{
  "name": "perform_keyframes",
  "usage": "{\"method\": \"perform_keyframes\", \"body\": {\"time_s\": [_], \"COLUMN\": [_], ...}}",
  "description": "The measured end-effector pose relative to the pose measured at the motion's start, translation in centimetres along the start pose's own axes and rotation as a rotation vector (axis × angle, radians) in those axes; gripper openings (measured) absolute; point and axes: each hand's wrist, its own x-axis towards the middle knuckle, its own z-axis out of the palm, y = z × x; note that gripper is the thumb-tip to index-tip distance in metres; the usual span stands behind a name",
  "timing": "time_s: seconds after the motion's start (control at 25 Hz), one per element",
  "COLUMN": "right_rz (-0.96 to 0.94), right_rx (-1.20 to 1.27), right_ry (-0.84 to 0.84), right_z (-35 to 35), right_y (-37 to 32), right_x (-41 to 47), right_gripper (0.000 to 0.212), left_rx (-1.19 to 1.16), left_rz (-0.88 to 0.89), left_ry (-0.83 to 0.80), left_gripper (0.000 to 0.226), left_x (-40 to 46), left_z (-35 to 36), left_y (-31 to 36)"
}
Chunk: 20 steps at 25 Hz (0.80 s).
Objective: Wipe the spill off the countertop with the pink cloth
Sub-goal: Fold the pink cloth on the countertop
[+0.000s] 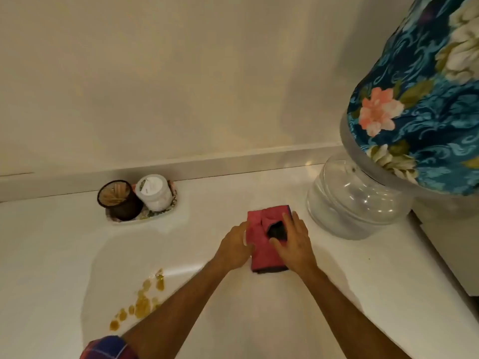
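A folded pink cloth (261,244) with a dark patch lies on the white countertop (77,255), right of centre. My left hand (234,248) grips its left edge with curled fingers. On the cloth's right half rests my right hand (294,244), fingers spread, the thumb pressing the fabric. The spill (145,299) is a trail of amber drops on the countertop at the lower left, well apart from the cloth and both hands.
A small patterned tray (168,211) at the back holds a dark cup of sticks (118,200) and a white jar (154,191). A clear water dispenser base (355,200) under a floral-covered bottle (420,99) stands at the right. The wall runs along the back.
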Motion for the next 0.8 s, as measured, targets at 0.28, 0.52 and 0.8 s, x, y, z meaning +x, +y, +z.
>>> {"method": "perform_keyframes", "body": {"time_s": [0.28,0.52,0.8], "right_rz": [0.254,0.174,0.044], "right_rx": [0.238,0.503,0.622], "right_ry": [0.023,0.009,-0.059], "right_z": [1.9,0.9,-0.7], "right_y": [0.8,-1.2,-5.0], "right_x": [4.1,3.2,-5.3], "right_gripper": [0.085,0.050,0.050], "left_rx": [-0.052,-0.195,-0.230], "left_rz": [-0.142,-0.076,-0.070], "left_ry": [-0.011,0.178,0.282], "left_gripper": [0.055,0.039,0.042], "left_x": [5.1,3.1,-7.3], "left_z": [1.9,2.2,-0.2], "left_y": [-2.8,-2.4,-2.2]}}
